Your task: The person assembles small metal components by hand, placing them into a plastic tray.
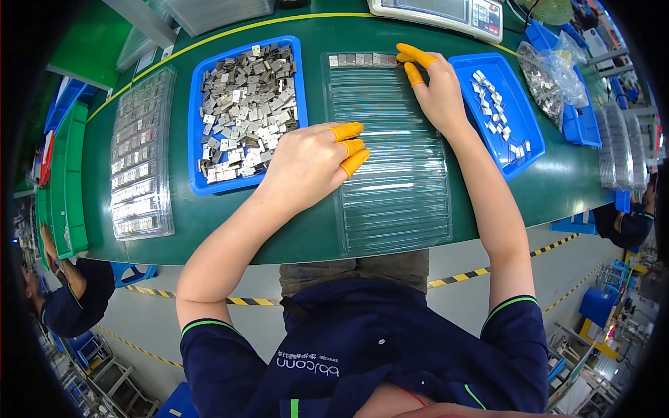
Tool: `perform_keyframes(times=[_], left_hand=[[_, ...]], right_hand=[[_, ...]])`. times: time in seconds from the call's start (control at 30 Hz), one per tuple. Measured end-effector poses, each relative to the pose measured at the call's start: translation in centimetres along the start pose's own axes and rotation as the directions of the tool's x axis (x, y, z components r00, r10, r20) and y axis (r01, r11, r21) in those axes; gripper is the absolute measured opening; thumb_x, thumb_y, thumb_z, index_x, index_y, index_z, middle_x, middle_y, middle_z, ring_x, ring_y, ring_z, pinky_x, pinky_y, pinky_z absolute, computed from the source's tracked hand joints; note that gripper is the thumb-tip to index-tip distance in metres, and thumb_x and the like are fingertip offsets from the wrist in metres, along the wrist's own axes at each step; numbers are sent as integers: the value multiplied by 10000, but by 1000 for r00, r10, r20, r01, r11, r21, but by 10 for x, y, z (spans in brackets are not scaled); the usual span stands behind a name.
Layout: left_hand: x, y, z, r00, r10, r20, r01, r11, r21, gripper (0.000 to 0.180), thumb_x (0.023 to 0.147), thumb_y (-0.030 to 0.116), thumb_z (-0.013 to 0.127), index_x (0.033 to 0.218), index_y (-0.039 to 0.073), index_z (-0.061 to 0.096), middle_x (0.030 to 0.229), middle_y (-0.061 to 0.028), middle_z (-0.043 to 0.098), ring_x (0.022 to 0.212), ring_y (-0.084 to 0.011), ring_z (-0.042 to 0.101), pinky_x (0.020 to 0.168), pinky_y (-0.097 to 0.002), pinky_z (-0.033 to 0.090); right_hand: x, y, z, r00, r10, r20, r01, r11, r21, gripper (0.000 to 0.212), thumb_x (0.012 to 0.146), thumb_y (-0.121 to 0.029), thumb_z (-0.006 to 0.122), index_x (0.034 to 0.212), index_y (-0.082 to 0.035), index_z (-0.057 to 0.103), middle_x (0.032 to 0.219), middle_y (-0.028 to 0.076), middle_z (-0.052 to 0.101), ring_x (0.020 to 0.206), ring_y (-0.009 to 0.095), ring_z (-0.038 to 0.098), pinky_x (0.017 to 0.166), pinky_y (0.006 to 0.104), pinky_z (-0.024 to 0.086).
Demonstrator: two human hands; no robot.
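In front of me lies a clear ribbed plastic tray [394, 209]. Along its far end runs a row of small metal USB connector shells [359, 60]. My right hand [440, 90] is at the right end of this row, its thumb and index finger closed about the last shell. Yellow finger cots cover fingertips of both hands. My left hand [310, 164] rests over the tray's left edge, fingers apart, with nothing visible in them. Left of it, a blue tray [194, 139] holds a heap of loose shells [244, 104].
At right, a blue tray [526, 125] holds several white-and-metal pieces [491, 104]. A filled clear tray [143, 146] lies far left. A scale [446, 14] stands at the back, near a plastic bag of parts [543, 87]. Stacked clear trays [617, 150] stand at the right edge.
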State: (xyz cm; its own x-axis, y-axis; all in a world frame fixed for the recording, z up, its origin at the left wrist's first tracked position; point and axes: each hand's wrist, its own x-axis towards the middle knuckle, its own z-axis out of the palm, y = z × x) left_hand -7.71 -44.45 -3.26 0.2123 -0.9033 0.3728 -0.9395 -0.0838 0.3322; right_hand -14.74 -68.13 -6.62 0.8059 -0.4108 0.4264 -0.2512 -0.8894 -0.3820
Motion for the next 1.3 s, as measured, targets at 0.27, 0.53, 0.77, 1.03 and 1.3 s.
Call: perform_keyframes(times=[0.27,0.53,0.77,1.03,1.3], left_hand=[[-2,-4,0,997,16,-72,-17,1000,-16,125,744,130,669,845,62,697,952,-56,675,869,-202,647,721,-298,531],[14,-29,-16,890,-289,-352,300,954,-23,165,772,128,656,922,69,693,943,-90,674,796,-262,642,712,-314,503],[16,-60,-36,753,-560,-344,587,809,-32,269,799,144,601,1058,82,644,994,-142,643,877,-307,608,799,-381,469],[-9,-87,-28,830,-488,-269,527,845,94,337,797,103,579,1124,22,587,1155,-165,568,1152,-330,460,984,-404,360],[-1,-83,-31,848,-460,-264,520,818,246,315,811,94,573,1115,13,596,1184,-151,563,1163,-308,464,980,-379,370]], right_hand=[[6,4,-14,910,-180,-374,246,959,137,259,752,-5,625,1003,-58,655,991,116,627,917,291,581,826,352,458],[7,-95,-144,791,-31,-611,579,361,731,465,887,-216,519,1296,-34,393,1264,128,478,1174,216,469,1013,352,309],[-16,-132,-152,728,190,-659,585,330,741,508,915,-311,465,1336,-64,328,1321,130,420,1205,210,429,1053,371,228],[-18,-146,-165,756,180,-630,632,50,773,420,858,-239,553,1218,-50,449,1196,106,514,1099,208,501,969,337,315],[-22,-116,-176,849,267,-456,507,-165,846,333,802,-166,640,1100,-36,569,1072,82,607,993,207,573,885,304,401]])
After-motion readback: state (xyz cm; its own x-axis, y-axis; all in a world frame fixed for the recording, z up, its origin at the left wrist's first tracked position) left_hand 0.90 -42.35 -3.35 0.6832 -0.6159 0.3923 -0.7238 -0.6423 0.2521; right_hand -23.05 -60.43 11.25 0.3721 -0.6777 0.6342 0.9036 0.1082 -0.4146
